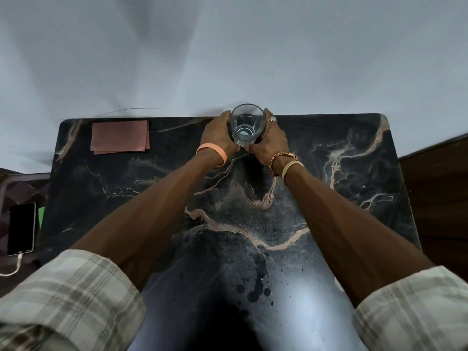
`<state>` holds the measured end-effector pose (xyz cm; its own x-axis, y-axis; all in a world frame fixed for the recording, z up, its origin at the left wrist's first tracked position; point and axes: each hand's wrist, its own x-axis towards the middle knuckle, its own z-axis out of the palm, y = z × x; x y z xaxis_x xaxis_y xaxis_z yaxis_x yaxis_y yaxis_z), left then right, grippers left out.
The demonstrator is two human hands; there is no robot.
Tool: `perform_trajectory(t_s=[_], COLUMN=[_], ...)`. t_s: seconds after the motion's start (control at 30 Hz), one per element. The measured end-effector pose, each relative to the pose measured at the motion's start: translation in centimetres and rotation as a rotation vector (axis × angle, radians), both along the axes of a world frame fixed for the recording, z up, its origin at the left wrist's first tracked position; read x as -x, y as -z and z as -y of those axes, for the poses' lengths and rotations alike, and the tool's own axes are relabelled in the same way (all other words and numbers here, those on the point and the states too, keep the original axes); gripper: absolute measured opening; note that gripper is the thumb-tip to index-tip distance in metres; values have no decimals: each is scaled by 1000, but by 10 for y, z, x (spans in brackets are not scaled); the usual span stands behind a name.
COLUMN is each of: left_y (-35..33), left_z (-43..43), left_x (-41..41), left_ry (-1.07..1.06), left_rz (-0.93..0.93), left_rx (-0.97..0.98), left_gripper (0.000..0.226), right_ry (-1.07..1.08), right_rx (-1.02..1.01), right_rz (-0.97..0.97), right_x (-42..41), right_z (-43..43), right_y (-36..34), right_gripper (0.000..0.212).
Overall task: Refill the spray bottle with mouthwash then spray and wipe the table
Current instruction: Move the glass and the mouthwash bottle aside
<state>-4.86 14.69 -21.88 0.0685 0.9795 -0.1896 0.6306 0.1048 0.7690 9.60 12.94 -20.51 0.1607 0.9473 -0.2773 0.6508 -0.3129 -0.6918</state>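
While both arms stretch out across the dark marbled table, the two hands meet at its far edge around a clear drinking glass. Left hand cups the glass's left side, fingers curled round the wall and closed against it; right hand mirrors it on the other side, fingers wrapped and pressed to the glass, thumbs nearly meeting at the near side of the base. So the glass is clasped from both flanks, upright, its mouth open to the camera, with what looks like a little clear liquid at the bottom, though that is hard to judge.

An orange wristband sits on the left wrist; on the right, a patterned thread band and a pale bangle, plus a ring on one finger. Checked sleeves are rolled up past the forearms.

Off at the table's far left corner lies a folded pinkish cloth, flat, well apart from the hands. Dark wet spots and splashes mark the near middle of the tabletop. Left of the table, a phone lies face up with a cable plugged in.
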Motion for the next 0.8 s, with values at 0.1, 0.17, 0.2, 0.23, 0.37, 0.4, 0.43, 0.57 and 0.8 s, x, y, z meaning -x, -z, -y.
perform_trajectory(t_s=[0.1,0.17,0.2,0.23,0.37,0.4,0.43,0.57,0.8], left_y=[1,-1,-4,-7,-15,-17,-20,-34,-64], left_z=[15,32,44,57,110,125,138,188,233], left_x=[3,5,6,7,10,9,5,-26,-112], left_ry=[-60,-154,-182,-191,-164,-135,-100,72,367], left_rz=[-47,-14,9,31,130,151,172,233,224], left_rx=[31,-18,-72,-126,-242,-248,-250,-217,-105], left_gripper=[75,73,68,64,56,54,53,49,88], right_ry=[49,76,81,83,64,62,57,24,322], right_rx=[-28,-99,-141,-185,-362,-392,-419,-506,-617], right_rz=[13,33,31,18,-43,-45,-42,16,315], right_x=[1,2,3,4,6,5,3,-14,-88], right_z=[10,23,32,43,97,114,130,193,266], right_y=[-5,-12,-17,-23,-49,-57,-64,-92,-126], right_gripper=[104,94,88,82,60,55,51,39,40])
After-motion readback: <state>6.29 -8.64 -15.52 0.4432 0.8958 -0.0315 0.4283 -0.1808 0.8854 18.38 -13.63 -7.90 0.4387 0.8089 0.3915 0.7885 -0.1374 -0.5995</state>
